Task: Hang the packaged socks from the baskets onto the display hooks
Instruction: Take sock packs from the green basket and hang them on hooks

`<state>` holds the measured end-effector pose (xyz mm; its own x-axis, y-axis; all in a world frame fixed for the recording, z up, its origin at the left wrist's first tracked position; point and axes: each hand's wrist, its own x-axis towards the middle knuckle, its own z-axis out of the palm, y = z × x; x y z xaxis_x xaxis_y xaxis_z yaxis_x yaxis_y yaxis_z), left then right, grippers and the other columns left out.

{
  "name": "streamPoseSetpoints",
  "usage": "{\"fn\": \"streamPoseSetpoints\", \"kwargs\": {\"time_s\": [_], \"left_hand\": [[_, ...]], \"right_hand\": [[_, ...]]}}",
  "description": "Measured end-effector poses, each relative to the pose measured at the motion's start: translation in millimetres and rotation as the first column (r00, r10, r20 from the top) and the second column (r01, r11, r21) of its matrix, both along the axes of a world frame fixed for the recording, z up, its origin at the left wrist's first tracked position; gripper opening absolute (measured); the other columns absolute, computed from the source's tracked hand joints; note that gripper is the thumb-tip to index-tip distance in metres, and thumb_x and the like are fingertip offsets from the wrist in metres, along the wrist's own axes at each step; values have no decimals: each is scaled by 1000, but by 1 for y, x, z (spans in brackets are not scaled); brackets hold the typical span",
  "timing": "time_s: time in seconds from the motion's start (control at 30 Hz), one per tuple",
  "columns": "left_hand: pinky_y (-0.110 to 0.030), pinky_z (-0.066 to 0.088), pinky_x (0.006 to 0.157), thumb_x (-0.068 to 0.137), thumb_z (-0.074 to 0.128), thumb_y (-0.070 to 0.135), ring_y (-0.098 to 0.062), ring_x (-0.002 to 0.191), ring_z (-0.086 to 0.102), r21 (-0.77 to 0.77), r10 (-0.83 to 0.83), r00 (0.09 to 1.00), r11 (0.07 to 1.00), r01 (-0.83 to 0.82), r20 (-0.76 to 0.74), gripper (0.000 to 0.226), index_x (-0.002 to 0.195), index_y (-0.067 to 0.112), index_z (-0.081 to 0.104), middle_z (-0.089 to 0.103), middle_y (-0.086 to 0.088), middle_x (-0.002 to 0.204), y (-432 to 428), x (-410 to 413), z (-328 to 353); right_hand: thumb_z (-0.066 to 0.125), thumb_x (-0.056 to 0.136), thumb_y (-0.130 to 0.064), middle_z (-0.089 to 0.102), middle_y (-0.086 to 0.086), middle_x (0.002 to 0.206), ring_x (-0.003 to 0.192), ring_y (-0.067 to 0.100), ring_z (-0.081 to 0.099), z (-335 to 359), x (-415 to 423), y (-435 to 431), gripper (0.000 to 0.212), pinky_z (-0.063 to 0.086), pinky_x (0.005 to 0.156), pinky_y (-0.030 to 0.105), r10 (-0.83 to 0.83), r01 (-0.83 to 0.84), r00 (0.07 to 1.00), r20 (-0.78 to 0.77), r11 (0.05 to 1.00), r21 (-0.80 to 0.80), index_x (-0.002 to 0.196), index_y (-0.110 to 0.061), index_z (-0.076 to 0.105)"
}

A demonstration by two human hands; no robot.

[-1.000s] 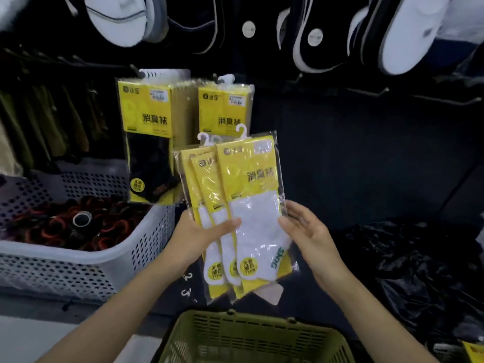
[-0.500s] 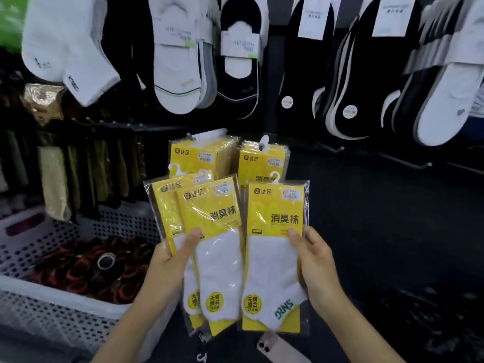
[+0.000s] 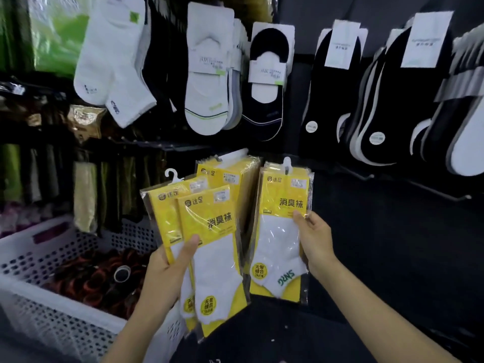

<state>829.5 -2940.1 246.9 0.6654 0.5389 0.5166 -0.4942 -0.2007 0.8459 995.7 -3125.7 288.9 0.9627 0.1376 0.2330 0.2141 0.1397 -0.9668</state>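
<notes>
While the left hand (image 3: 167, 273) grips two yellow sock packs (image 3: 209, 231) by their left edge, the right hand (image 3: 315, 244) pinches a third pack (image 3: 280, 231) at its right edge, just beside them, below hanging socks (image 3: 209, 74).

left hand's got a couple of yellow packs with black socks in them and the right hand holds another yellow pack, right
Not quite. The packs in the left hand contain white socks, not black, as the head view shows. The right hand does hold another yellow pack.

Left hand (image 3: 167, 268), right hand (image 3: 314, 242) (both pinching)
</notes>
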Motion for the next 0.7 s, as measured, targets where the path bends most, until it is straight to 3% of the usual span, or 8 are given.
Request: {"fn": "streamPoseSetpoints", "kwargs": {"time_s": [0.1, 0.17, 0.23, 0.3, 0.47, 0.57, 0.63, 0.7], "left_hand": [[-5, 43, 52, 90, 53, 24, 3, 49, 59, 32, -18, 1000, 999, 18, 13, 27, 69, 9, 46, 48, -2, 49, 0, 0, 3], [-6, 40, 49, 90, 54, 25, 2, 42, 52, 0, -16, 1000, 1000, 16, 11, 31, 66, 8, 44, 43, 4, 41, 3, 1, 1], [-16, 38, 50, 87, 58, 32, -9, 41, 42, -59, -13, 1000, 998, 12, -4, 51, 50, 6, 35, 39, 5, 43, 6, 3, -1], [-23, 33, 51, 84, 59, 39, -17, 45, 35, -90, 0, 999, 996, -4, -37, 54, 50, 12, 29, 30, -8, 49, 7, 2, -2], [-17, 34, 48, 80, 62, 44, -15, 44, 34, -130, -61, 995, 990, 51, -77, 50, 52, 18, 30, 29, -3, 50, 6, 3, -7], [-19, 36, 53, 78, 64, 45, -18, 50, 37, -157, -73, 991, 986, 55, -112, 50, 51, 16, 33, 33, -7, 53, 3, 4, -7], [-16, 43, 53, 79, 65, 40, -18, 51, 50, -181, -112, 988, 979, 92, -103, 43, 48, 18, 45, 47, -5, 53, -5, 8, -9], [-13, 47, 52, 85, 65, 28, -12, 54, 63, -190, -160, 980, 972, 136, -115, 38, 49, 19, 59, 62, 2, 56, -14, 12, -10]], "right_hand": [[61, 92, -21, 72, 8, 98, 96, 26, 68, -1, 19, 13, 11, 54, 90, 47, -105, 105, 994, -15, 995, 0, 92, -12, 67], [62, 92, -21, 71, 10, 100, 98, 26, 67, -3, 29, 20, 14, 52, 93, 48, -150, 151, 988, -19, 989, 13, 96, -9, 68], [63, 91, -23, 71, 9, 100, 98, 25, 67, -5, 41, 24, 21, 53, 92, 45, -203, 203, 979, -26, 979, -6, 101, -5, 68], [65, 90, -24, 70, 7, 99, 96, 23, 66, -5, 52, 25, 23, 53, 89, 38, -276, 275, 960, -44, 961, -30, 102, -4, 68], [66, 88, -14, 63, 10, 115, 102, 21, 60, -20, 55, 8, 28, 46, 82, 25, -442, 442, 895, -69, 897, -10, 114, -5, 60], [64, 90, -20, 62, 6, 112, 98, 16, 58, -39, 32, -6, 22, 46, 75, 19, -344, 343, 938, -37, 939, -17, 110, -10, 60], [58, 93, -24, 67, 5, 100, 92, 17, 63, -45, 7, -8, 12, 51, 75, 24, -144, 143, 988, -63, 990, -15, 98, -15, 63], [52, 96, -27, 69, 6, 92, 81, 15, 65, -48, -20, -7, 19, 53, 72, 25, 72, -75, 995, -76, 997, -35, 95, -15, 67]]}}
